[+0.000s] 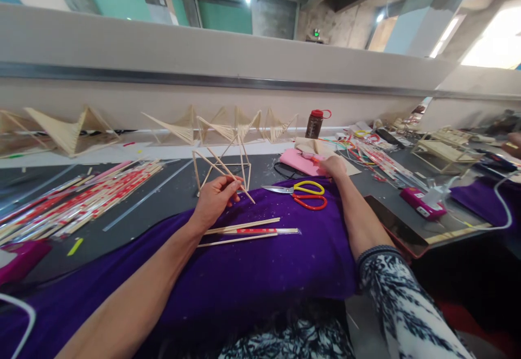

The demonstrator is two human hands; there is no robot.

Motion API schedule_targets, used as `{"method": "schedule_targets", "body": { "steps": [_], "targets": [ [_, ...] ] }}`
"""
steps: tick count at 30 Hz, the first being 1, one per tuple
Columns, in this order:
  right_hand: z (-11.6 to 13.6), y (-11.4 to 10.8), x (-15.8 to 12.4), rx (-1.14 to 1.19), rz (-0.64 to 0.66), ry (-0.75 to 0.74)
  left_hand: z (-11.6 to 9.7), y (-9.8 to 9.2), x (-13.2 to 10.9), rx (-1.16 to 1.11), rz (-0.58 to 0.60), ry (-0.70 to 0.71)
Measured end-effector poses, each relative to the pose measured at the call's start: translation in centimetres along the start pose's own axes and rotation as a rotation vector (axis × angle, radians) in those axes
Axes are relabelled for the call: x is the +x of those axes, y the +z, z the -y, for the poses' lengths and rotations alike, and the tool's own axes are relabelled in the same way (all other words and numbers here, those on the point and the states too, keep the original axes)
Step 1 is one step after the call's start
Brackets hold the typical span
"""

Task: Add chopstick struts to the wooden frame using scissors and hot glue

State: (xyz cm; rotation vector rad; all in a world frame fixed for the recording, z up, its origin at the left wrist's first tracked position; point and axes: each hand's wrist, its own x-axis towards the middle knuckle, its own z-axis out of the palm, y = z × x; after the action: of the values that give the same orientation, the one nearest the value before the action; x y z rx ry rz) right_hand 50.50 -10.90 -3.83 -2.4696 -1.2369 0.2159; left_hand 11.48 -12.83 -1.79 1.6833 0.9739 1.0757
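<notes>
My left hand (220,199) pinches a thin wooden chopstick (220,162), held at a slant above the purple cloth (260,277). Just behind it stands a small open frame of sticks (196,170); whether the held chopstick touches it, I cannot tell. On the cloth below lie several loose chopsticks (244,237) and a red paper wrapper (256,231). Scissors (309,194) with one yellow and one red handle lie between my hands, blades partly apart. My right hand (334,167) reaches to a pink item (297,159) at the cloth's far edge, its fingers curled around something mostly hidden.
Wrapped chopsticks (118,193) are heaped at the left. Finished-looking stick models (179,128) line the partition. A brown bottle (314,124) with a red lid stands at the back. To the right are a magenta box (422,203), a dark tablet (393,223) and cables.
</notes>
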Motion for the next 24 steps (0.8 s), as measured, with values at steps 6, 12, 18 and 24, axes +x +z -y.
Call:
{"method": "schedule_targets", "body": {
  "steps": [6, 12, 18, 24],
  "targets": [
    [-1.0, -2.9, -0.8, 0.722, 0.037, -0.009, -0.2, 0.2, 0.0, 0.026, -0.006, -0.014],
    [0.5, -5.2, -3.2, 1.265, -0.001, -0.263, -0.2, 0.1, -0.1, 0.01, 0.005, 0.009],
    [3.7, -5.3, -5.7, 1.442, 0.095, -0.458, -0.6, -0.1, -0.2, -0.025, 0.002, 0.018],
    [6.6, -3.8, -8.4, 1.402, 0.149, -0.577, -0.8, -0.3, -0.4, -0.043, -0.002, 0.029]
  ]
}}
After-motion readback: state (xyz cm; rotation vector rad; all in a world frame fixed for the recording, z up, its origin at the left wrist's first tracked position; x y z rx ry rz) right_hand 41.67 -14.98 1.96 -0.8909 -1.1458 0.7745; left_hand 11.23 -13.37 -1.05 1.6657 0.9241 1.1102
